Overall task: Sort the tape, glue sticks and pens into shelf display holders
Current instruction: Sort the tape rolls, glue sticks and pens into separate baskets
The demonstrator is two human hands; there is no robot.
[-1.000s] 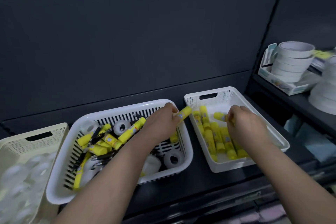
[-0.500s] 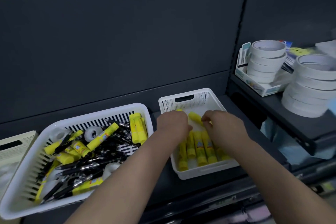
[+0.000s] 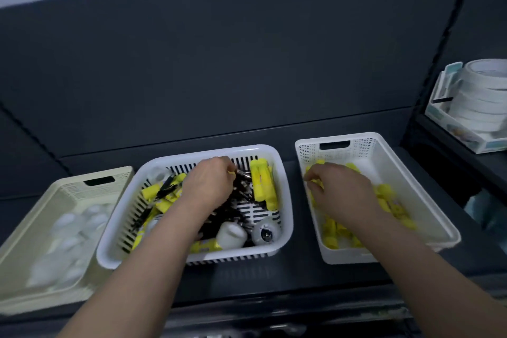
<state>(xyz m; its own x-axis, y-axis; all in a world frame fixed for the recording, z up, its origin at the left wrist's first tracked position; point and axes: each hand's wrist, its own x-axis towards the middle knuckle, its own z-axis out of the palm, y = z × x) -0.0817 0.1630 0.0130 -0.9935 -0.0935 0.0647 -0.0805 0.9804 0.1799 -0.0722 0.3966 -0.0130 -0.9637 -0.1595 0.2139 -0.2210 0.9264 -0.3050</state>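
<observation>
Left hand in slotted white plastic basket among black pens, grip cannot be told; right hand grip pinches yellow glue stick in perforated white bin.

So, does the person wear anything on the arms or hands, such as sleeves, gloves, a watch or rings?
No. The left hand and the right hand are bare, without gloves. Both forearms are uncovered down to the picture's edge, so no sleeve shows. Neither wrist has a watch or bracelet. The fingers are blurred; I see no ring.
</observation>
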